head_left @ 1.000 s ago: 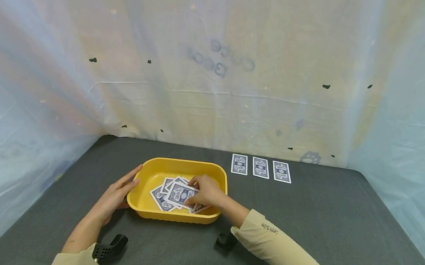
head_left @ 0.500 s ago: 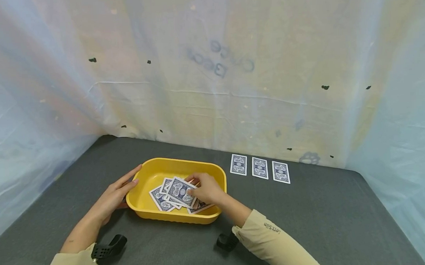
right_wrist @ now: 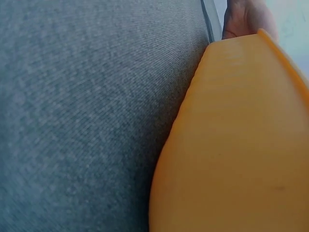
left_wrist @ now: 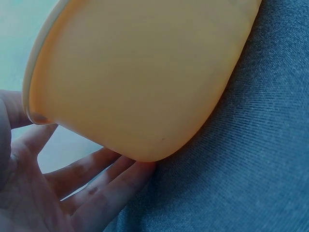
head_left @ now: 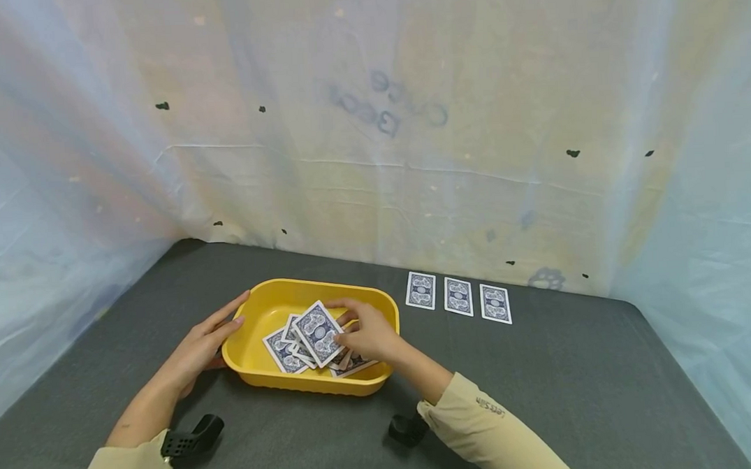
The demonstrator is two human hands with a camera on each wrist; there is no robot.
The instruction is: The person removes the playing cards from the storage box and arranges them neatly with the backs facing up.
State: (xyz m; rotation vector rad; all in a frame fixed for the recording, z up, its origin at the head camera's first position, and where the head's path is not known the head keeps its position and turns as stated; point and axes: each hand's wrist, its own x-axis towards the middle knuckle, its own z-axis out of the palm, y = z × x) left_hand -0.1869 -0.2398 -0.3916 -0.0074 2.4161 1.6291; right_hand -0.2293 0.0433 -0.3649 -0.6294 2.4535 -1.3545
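Observation:
In the head view, a yellow plastic tray (head_left: 262, 381) holds several playing cards (head_left: 283, 354), backs up with blue-and-white patterns, heaped toward its middle and right. My right hand (head_left: 370, 330) reaches over the tray's right side and pinches one playing card (head_left: 319, 333) by its right edge, thumb on top, the card tilted over the heap. At the left end, my left hand (head_left: 198, 351) grips the tray's rim. The left wrist view shows the left hand's fingers (left_wrist: 108, 186) against the tray's outer wall (left_wrist: 140, 87). The right wrist view has only the tray's outside (right_wrist: 231, 135), the right hand out of sight.
Three face-down playing cards (head_left: 458, 296) lie in a row on the dark grey table (head_left: 545, 381), right of the tray near the back edge. A pale plastic sheet (head_left: 372, 158) hangs behind and along both sides. Black wrist devices (head_left: 195, 438) sit below both forearms.
The right hand has raised and turned the top card counterclockwise, from nearly lying on the heap to standing tilted above it. The left hand stays on the tray's rim.

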